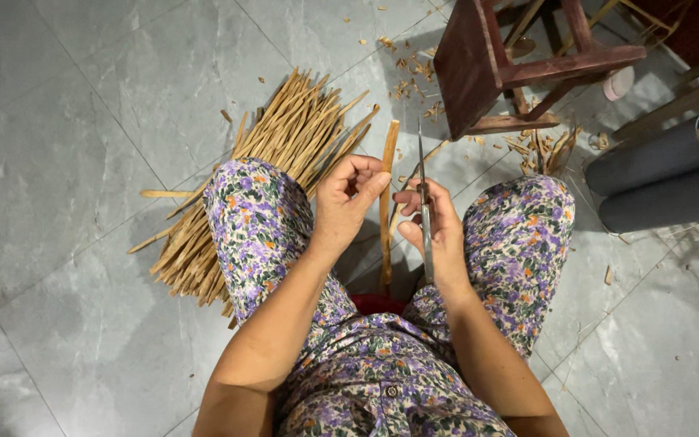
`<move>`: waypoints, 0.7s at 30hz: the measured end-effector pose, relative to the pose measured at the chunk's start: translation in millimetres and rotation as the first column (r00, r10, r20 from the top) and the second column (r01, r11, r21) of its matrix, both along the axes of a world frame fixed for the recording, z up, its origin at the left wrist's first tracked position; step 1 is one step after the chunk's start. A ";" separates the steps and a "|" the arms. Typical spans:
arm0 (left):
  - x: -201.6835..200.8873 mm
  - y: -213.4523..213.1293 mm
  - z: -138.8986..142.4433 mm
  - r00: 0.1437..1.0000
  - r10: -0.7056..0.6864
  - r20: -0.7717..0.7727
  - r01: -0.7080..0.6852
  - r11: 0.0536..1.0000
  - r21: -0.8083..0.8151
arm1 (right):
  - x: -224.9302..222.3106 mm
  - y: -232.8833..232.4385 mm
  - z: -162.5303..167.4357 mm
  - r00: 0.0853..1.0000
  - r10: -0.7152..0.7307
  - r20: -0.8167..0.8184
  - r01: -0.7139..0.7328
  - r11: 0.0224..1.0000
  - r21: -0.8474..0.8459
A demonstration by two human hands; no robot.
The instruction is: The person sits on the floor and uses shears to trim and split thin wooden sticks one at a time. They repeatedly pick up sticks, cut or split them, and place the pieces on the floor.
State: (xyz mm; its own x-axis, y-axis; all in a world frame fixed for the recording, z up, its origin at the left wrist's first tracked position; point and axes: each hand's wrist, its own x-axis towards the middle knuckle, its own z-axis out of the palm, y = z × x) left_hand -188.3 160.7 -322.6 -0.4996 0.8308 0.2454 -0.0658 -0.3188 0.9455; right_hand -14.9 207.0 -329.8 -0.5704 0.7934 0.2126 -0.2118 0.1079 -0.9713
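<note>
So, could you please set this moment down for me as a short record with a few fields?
setting: grey tiled floor, seen from above a seated person's lap
left hand: gripping a bamboo strip held upright between the knees
right hand: holding a thin knife, blade pointing away, close beside the strip
beside left knee: pile of bamboo strips on the floor
ahead: dark red wooden stool, shavings scattered around it
far right: another person's grey-clad legs

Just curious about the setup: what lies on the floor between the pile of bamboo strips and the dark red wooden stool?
In the head view, bare grey floor tile with scattered wood shavings lies between the strip pile and the stool.
</note>
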 end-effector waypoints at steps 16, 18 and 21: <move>9.9 -6.2 5.1 0.987 -0.145 -0.065 0.142 0.989 -0.052 | 1.1 1.7 8.9 0.997 -0.044 0.068 0.039 0.996 0.081; 10.1 -5.8 4.8 0.986 -0.155 -0.059 0.153 0.987 -0.039 | 1.4 2.3 5.4 0.999 -0.034 0.043 0.031 0.997 0.077; 10.6 -6.6 3.8 0.986 -0.152 -0.074 0.150 0.988 -0.033 | 1.4 1.2 -0.8 0.999 -0.036 0.017 0.035 0.998 0.058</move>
